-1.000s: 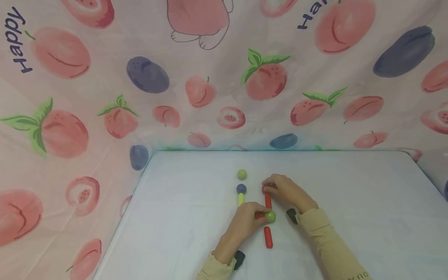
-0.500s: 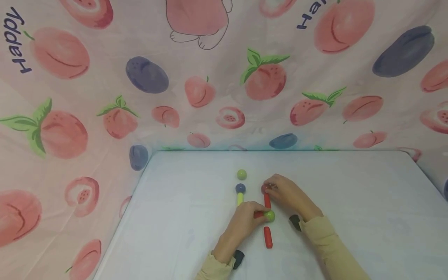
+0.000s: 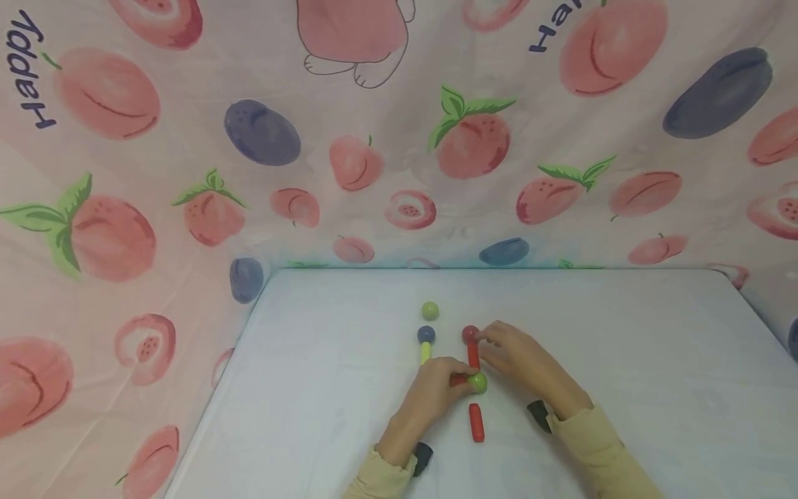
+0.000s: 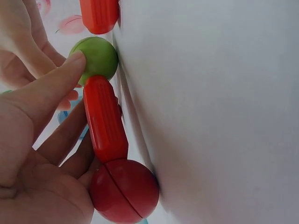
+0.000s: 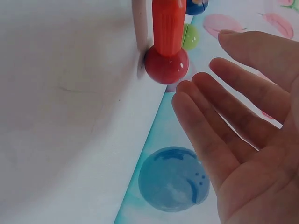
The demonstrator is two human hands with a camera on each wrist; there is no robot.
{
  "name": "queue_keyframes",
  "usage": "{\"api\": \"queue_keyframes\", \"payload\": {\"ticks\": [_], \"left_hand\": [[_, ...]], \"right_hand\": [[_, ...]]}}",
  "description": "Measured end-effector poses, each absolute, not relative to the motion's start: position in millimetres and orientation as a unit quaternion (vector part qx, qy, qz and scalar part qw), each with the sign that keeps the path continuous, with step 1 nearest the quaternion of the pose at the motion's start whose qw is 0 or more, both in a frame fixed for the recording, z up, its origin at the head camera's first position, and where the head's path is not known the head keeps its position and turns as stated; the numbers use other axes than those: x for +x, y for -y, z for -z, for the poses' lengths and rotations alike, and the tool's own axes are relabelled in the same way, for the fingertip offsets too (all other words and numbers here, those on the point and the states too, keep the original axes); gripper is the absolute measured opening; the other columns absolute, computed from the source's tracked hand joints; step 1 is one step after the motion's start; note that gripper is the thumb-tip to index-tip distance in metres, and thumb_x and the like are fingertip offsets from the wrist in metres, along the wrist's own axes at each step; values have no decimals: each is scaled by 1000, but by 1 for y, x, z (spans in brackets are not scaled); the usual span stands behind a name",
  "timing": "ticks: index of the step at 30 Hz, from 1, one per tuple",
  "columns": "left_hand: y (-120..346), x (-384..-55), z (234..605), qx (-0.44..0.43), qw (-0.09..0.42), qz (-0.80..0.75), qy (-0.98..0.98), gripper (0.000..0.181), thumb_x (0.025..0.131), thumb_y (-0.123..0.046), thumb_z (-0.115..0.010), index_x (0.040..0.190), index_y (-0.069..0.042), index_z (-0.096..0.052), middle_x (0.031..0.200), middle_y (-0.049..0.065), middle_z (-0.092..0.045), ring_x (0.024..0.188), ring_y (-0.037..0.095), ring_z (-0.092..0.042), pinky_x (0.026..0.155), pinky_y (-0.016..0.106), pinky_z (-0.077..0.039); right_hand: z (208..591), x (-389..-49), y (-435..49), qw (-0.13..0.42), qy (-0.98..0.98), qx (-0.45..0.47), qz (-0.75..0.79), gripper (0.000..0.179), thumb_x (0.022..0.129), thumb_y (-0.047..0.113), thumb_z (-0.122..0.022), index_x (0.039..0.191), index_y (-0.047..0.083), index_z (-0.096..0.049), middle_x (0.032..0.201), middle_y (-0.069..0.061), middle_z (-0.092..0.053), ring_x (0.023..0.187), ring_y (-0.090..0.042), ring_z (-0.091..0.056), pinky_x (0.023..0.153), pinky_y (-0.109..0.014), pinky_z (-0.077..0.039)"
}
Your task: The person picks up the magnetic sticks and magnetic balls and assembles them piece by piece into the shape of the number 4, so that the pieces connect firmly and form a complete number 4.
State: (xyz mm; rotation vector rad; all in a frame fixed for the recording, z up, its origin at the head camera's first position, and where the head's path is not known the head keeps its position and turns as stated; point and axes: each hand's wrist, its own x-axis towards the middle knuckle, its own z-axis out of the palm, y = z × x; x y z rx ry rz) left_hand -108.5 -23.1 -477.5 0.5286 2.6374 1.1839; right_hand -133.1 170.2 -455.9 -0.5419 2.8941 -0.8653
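Note:
My left hand (image 3: 430,391) pinches a shiny green ball (image 3: 477,382) between thumb and fingers. From this ball a red rod (image 4: 106,121) leads to a dark red ball (image 4: 125,191), seen in the left wrist view beside the palm. Another red rod (image 3: 474,356) runs from the green ball toward the back of the table, with a red ball (image 3: 470,335) at its far end. Just right of that ball is my right hand (image 3: 520,357); in the right wrist view its fingers are extended, apart from the ball, holding nothing.
A separate red rod (image 3: 476,422) lies in front of the green ball. Left of the red pieces, a blue ball (image 3: 426,335) tops a yellow rod (image 3: 426,353), partly hidden by my left hand. Behind them sits another green ball (image 3: 430,310). Fruit-patterned cloth (image 3: 411,152) rises behind the white table (image 3: 324,409).
My right hand has let go of the far red ball and drawn back a little to the right and nearer. My left hand keeps its pinch on the green ball, shifting slightly left.

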Motion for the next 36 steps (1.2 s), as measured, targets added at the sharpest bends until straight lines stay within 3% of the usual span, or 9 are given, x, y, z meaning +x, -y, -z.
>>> {"api": "queue_keyframes", "payload": {"ticks": [13,19,29,36], "left_hand": [[26,-114,479,176,101,-397,-895,30,83,-22,-80,113,-19,-77,106,-8,-75,85,0,-59,83,19,-52],[27,-113,480,180,105,-398,-894,30,84,-22,-79,113,-21,-76,107,-7,-74,88,-1,-61,85,19,-53],[29,-115,479,184,108,-389,-896,32,84,-22,-78,116,-22,-75,112,-7,-74,99,2,-65,91,22,-52],[28,-115,478,192,106,-383,-897,31,86,-18,-77,117,-21,-75,115,-5,-73,103,4,-65,91,23,-53]], "right_hand": [[453,-104,-169,35,-944,-204,258,26,88,17,-76,113,15,-70,107,5,-65,104,-17,-63,96,-44,-53],[455,-93,-167,61,-948,-191,247,29,86,20,-78,113,18,-70,106,8,-65,101,-14,-62,94,-41,-54],[456,-79,-166,75,-950,-202,227,32,84,19,-79,114,14,-70,107,5,-66,99,-13,-62,91,-39,-56],[458,-71,-160,91,-940,-229,235,44,85,21,-78,127,12,-65,117,-1,-67,104,-17,-63,91,-42,-55]]}}
